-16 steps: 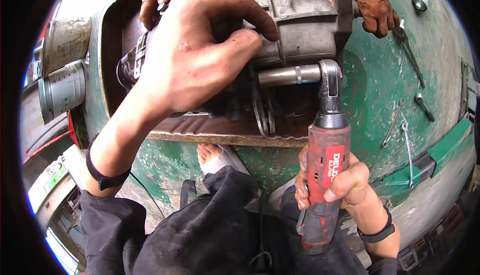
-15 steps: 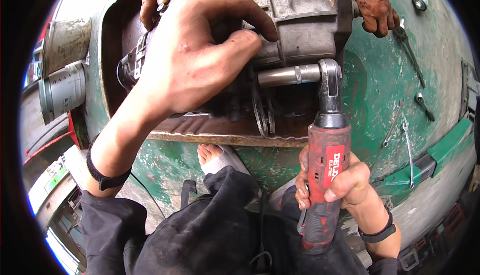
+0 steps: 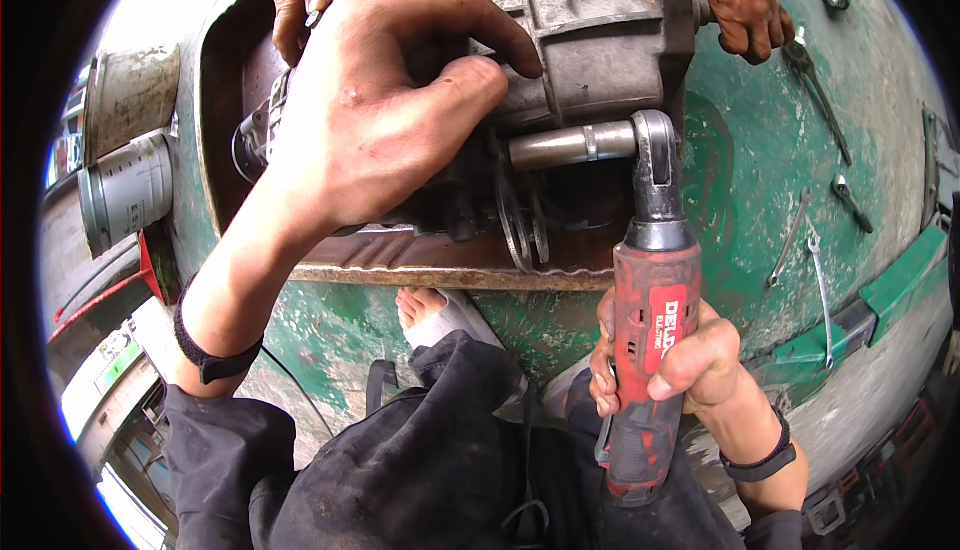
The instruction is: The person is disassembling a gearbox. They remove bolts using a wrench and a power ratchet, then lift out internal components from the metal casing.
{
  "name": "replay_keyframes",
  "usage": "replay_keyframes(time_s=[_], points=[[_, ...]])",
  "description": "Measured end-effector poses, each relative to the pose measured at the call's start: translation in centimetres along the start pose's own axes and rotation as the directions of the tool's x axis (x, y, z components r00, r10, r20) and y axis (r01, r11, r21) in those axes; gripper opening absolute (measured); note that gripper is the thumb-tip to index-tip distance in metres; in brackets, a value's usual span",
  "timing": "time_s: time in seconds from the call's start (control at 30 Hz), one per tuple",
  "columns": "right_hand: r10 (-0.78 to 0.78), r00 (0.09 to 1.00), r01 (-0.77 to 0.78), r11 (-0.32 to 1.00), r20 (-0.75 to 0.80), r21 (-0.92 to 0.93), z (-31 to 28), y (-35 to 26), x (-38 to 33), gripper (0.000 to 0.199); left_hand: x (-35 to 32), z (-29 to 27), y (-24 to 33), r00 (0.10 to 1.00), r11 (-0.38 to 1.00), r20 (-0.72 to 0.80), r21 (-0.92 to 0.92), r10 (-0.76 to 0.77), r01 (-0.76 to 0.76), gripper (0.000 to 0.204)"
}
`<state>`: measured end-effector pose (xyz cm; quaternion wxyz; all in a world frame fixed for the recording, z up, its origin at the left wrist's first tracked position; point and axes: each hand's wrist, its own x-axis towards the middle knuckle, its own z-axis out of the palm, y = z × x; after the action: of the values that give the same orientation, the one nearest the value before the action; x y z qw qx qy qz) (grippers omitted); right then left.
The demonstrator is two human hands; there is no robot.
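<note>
A worn green tabletop (image 3: 800, 130) is taken up by a big grey metal housing (image 3: 590, 40), sat near its front edge. The housing is gripped from above by the left hand (image 3: 380, 110), fingers spread and curled over it. A red cordless ratchet (image 3: 645, 340) is clutched in the right hand (image 3: 680, 370), its long socket (image 3: 570, 145) pushed sideways into the housing. Another person's hands (image 3: 740, 0) are rested on the far side, wrenches (image 3: 800, 250) lying off to the right

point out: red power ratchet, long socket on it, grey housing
red power ratchet (image 3: 652, 325), head view, on its red body.
long socket (image 3: 568, 145), head view, mid-barrel.
grey housing (image 3: 600, 40), head view, on its ribbed side.
</note>
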<state>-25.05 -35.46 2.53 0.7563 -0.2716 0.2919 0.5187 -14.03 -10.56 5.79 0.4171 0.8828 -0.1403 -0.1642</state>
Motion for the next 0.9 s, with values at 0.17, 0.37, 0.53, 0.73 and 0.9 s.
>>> replay_keyframes(time_s=[0.17, 0.37, 0.53, 0.73, 0.9], points=[[-0.026, 1.0, 0.026, 0.999, 0.002, -0.029, -0.11, -0.07, -0.04, 0.059, 0.01, -0.03, 0.08, 1.0, 1.0, 0.007, 0.011, -0.01, 0.01, 0.027], [-0.026, 1.0, 0.026, 0.999, 0.005, -0.021, 0.12, -0.04, -0.12, 0.054, -0.04, -0.3, -0.04, 0.999, 1.0, 0.031, 0.012, 0.009, -0.009, 0.028], [-0.014, 1.0, 0.014, 0.999, 0.002, -0.031, 0.12, -0.17, -0.22, 0.049, -0.15, -0.32, -0.07, 0.999, 0.997, 0.022, 0.057, 0.046, -0.047, 0.026], [-0.036, 0.999, 0.036, 0.998, 0.014, -0.052, -0.04, -0.21, -0.19, 0.048, -0.25, -0.37, 0.3, 1.0, 0.998, 0.014, 0.066, 0.019, -0.02, 0.024], [-0.038, 0.998, 0.04, 0.998, 0.048, -0.046, -0.26, -0.13, -0.19, 0.046, -0.33, -0.84, 0.78, 0.99, 0.992, 0.087, 0.065, -0.112, 0.106, 0.024]])
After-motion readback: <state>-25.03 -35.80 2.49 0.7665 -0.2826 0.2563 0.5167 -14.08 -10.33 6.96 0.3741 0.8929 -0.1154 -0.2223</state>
